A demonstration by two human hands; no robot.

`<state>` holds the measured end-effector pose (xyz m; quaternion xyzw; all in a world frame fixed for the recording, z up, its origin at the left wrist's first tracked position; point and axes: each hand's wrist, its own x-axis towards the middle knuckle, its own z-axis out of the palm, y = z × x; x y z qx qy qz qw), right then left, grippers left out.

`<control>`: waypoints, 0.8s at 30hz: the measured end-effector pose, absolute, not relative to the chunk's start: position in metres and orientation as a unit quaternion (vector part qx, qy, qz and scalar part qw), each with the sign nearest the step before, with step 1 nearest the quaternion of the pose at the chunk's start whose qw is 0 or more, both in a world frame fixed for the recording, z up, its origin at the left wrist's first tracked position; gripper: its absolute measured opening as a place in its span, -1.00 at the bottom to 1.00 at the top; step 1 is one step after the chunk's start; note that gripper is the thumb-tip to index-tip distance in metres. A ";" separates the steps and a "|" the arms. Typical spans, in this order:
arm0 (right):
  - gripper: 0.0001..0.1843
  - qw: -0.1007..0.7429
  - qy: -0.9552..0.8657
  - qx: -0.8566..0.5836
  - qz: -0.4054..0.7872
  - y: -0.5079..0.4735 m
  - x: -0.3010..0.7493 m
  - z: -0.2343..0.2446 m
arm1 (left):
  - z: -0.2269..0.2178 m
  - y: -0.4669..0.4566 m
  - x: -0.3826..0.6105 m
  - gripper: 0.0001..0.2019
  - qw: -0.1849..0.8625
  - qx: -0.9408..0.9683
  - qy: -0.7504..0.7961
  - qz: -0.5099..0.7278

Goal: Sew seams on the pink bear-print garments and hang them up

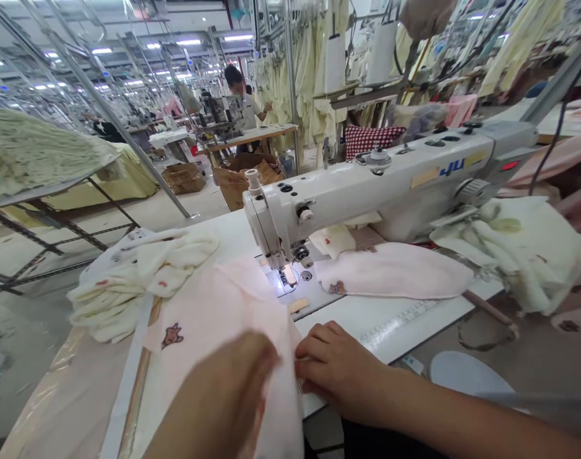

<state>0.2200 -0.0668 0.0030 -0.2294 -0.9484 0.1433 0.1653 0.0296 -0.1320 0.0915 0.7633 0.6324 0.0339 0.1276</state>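
A pale pink fabric piece (208,319) with a small brown bear print lies on the table, stretching from beside the needle towards me. My left hand (227,382), blurred by motion, is closed over the fabric with its fingers curled together. At the fabric's right edge, my right hand (335,370) pinches it with bent fingers. The lit presser foot (286,276) of the white sewing machine (367,185) is just beyond both hands. To the right of the needle area, another pink printed piece (400,271) lies flat.
Crumpled cream cloth (132,274) is heaped on the left of the table; more cream cloth (514,242) hangs at the right. Thread cones (335,64) stand behind the machine. A person (247,108) works at another table farther back. Cardboard boxes (183,178) sit on the floor.
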 end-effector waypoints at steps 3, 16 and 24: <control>-0.88 0.172 -0.945 -0.243 0.134 -0.072 0.226 0.002 | 0.072 -0.082 0.026 -0.76 0.049 0.748 0.658 0.071; -0.56 0.212 -0.956 -0.183 0.091 -0.077 0.207 0.018 | 0.014 -0.047 0.018 -0.59 -0.012 0.761 0.648 0.011; -0.86 0.322 -0.930 -0.174 0.044 -0.074 0.223 0.012 | 0.022 -0.051 0.018 -0.71 -0.002 0.802 0.597 0.025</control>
